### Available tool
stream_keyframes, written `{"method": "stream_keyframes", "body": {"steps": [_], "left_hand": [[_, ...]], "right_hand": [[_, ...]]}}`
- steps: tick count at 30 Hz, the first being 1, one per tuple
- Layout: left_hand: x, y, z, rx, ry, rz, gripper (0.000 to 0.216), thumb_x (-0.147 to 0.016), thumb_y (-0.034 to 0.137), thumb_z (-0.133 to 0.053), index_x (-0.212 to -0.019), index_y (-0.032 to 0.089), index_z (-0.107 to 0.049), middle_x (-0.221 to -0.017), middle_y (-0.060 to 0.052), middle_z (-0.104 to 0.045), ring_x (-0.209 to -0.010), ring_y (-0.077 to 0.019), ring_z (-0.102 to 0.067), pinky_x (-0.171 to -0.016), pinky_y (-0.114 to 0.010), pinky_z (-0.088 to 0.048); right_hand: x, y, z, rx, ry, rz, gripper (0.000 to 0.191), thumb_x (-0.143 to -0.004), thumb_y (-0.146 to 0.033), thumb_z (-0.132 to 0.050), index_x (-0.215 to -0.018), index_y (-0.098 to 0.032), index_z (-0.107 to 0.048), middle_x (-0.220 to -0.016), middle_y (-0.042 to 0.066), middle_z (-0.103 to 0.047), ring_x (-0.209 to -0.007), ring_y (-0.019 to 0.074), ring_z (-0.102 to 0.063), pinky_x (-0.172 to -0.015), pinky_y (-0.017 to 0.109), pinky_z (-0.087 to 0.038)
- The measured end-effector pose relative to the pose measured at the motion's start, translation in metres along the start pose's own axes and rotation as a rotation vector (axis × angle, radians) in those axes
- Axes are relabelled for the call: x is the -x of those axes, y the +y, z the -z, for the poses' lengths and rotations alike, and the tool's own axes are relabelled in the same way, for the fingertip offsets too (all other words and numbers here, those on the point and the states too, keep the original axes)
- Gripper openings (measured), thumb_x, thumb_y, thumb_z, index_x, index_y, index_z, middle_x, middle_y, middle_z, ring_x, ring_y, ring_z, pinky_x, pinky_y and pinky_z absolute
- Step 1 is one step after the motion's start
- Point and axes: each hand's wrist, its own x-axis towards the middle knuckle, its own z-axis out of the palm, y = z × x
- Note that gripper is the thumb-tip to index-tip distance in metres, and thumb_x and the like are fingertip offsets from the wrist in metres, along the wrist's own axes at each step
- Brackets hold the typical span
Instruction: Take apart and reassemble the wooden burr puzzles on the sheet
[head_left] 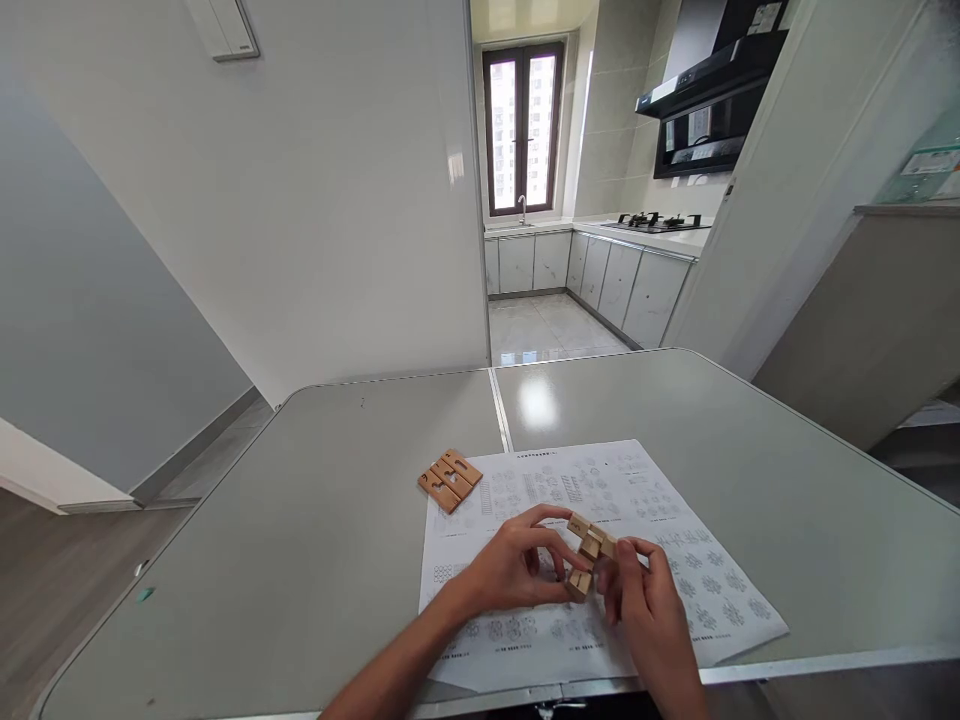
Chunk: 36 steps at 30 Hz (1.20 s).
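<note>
Above the printed sheet [720, 600], my left hand [517, 565] pinches a small wooden interlocking puzzle [589, 545] between thumb and fingers. My right hand [649, 610] grips the right side of the same puzzle with thumb and forefinger. The puzzle is made of several pale notched wooden blocks, and dark numbers are marked on some of them. Parts of it are hidden behind my fingers. To the left, on the sheet's upper left edge, lies a flat brown wooden piece set [450, 481] with cutouts and numbers, touched by neither hand.
The grey-green table [315, 560] has a metal edge and a pale seam [499, 410] across it. A small green scrap [145, 594] lies near the left edge. Beyond stand a white wall [337, 200] and a kitchen with a gas stove [660, 222].
</note>
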Motion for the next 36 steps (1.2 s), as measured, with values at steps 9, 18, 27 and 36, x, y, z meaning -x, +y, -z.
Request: {"method": "stream_keyframes", "body": {"steps": [9, 18, 27, 36], "left_hand": [[0.0, 0.004, 0.003, 0.017, 0.003, 0.036, 0.028, -0.075, 0.028, -0.088, -0.1, 0.02, -0.079, -0.145, -0.012, -0.056, -0.071, -0.0067, -0.068, -0.057, -0.019, -0.049], [-0.001, 0.006, 0.004, 0.065, -0.016, 0.043, 0.039, -0.071, 0.038, -0.092, -0.102, 0.02, -0.076, -0.144, -0.012, -0.055, -0.075, -0.0082, -0.067, -0.059, -0.02, -0.05], [-0.002, 0.009, 0.004, 0.082, -0.008, 0.068, 0.043, -0.069, 0.041, -0.093, -0.099, 0.018, -0.074, -0.14, -0.012, -0.058, -0.075, -0.0085, -0.065, -0.058, -0.02, -0.048], [-0.002, 0.011, 0.004, 0.035, 0.0, 0.066, 0.037, -0.078, 0.042, -0.087, -0.104, 0.019, -0.075, -0.121, -0.009, -0.063, -0.073, -0.0078, -0.062, -0.06, -0.02, -0.047]], "right_hand": [[0.0, 0.001, 0.002, 0.021, -0.045, 0.073, 0.047, -0.095, -0.069, -0.053, -0.108, -0.024, -0.054, -0.066, -0.003, -0.062, -0.06, 0.0202, -0.06, -0.059, 0.03, -0.05], [0.001, -0.002, 0.006, 0.122, -0.101, 0.128, 0.05, -0.097, -0.067, -0.05, -0.115, -0.023, -0.064, -0.08, 0.003, -0.07, -0.067, 0.0216, -0.063, -0.063, 0.03, -0.053], [0.0, -0.004, 0.006, 0.158, -0.134, 0.173, 0.047, -0.098, -0.063, -0.051, -0.119, -0.024, -0.066, -0.109, 0.008, -0.074, -0.081, 0.022, -0.068, -0.073, 0.029, -0.057], [0.0, -0.002, 0.007, 0.179, -0.124, 0.184, 0.045, -0.099, -0.06, -0.052, -0.121, -0.023, -0.067, -0.12, 0.01, -0.075, -0.1, 0.0254, -0.073, -0.08, 0.029, -0.059]]}}
